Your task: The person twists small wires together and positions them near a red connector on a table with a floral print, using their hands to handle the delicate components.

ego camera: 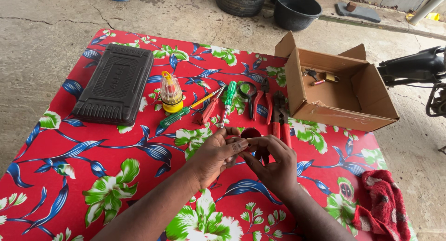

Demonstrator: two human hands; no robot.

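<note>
We list a glossy, smooth tablecloth (93, 176), floral; a matt black plastic case (114, 83), ribbed; a plain brown cardboard box (341, 90), matt; screwdrivers (227, 99) with shiny plastic handles and metal shafts; pliers (278, 115) of dull metal with red grips; a fuzzy red cloth rag (383, 204); rough, cracked concrete floor (46, 18).

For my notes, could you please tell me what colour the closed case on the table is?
The closed case is black, seen in the head view.
</note>
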